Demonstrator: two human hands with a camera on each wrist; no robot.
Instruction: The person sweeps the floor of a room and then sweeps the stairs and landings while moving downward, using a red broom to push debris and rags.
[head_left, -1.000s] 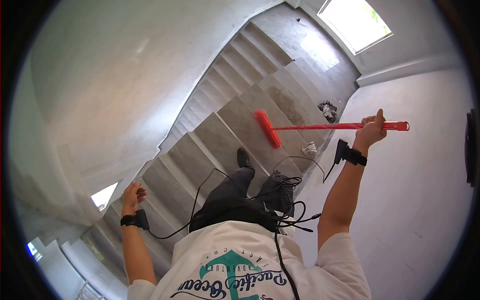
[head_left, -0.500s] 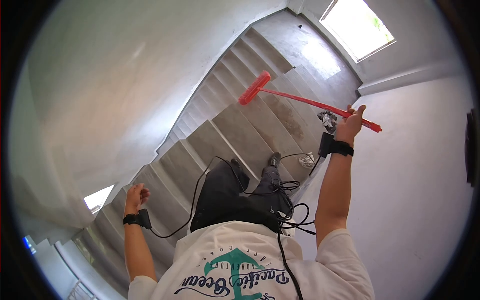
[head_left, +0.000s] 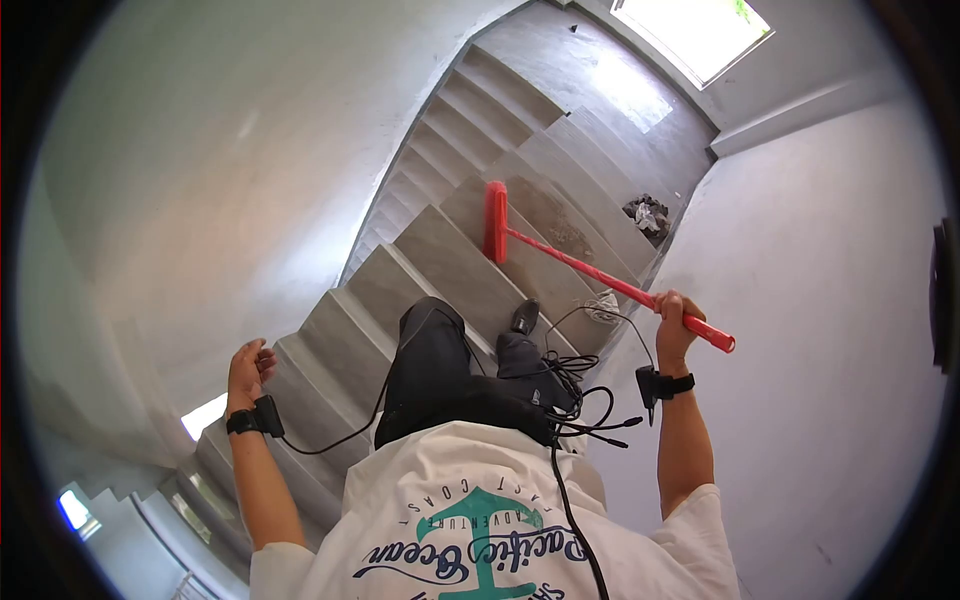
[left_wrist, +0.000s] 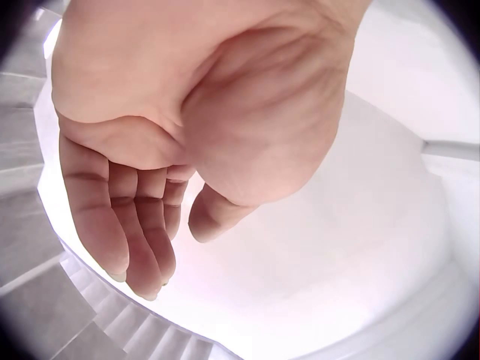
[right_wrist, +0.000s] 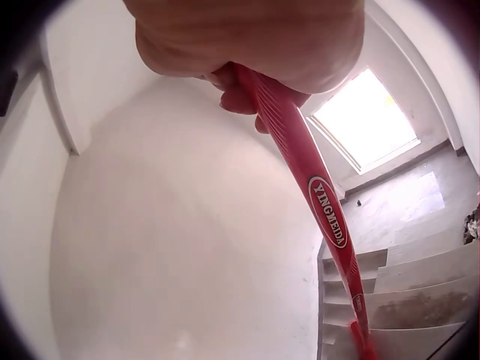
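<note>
My right hand [head_left: 678,325] grips the handle of a red broom [head_left: 590,271] near its upper end. The broom's long red head [head_left: 496,222] is low over the stair treads, ahead of my feet. Seen from the right wrist, curled fingers of the right hand [right_wrist: 251,37] wrap the handle [right_wrist: 307,165], which carries a "YINGMEIDA" label and runs down toward the stairs. My left hand [head_left: 250,372] hangs out at the left and holds nothing. In the left wrist view, the fingers of that hand [left_wrist: 142,97] are loosely bent.
Concrete stairs [head_left: 345,325] descend ahead to a landing [head_left: 600,75] by a bright window [head_left: 700,35]. A crumpled dark-and-white bundle [head_left: 648,215] and a whitish crumpled item [head_left: 602,307] lie along the right wall [head_left: 800,300]. A brown stain [head_left: 560,225] marks the treads. Black cables [head_left: 575,385] hang at my waist.
The broom head swung up to the far left, then came back down nearer my feet. My right hand moved left and closer to my body. My feet have shifted on the steps.
</note>
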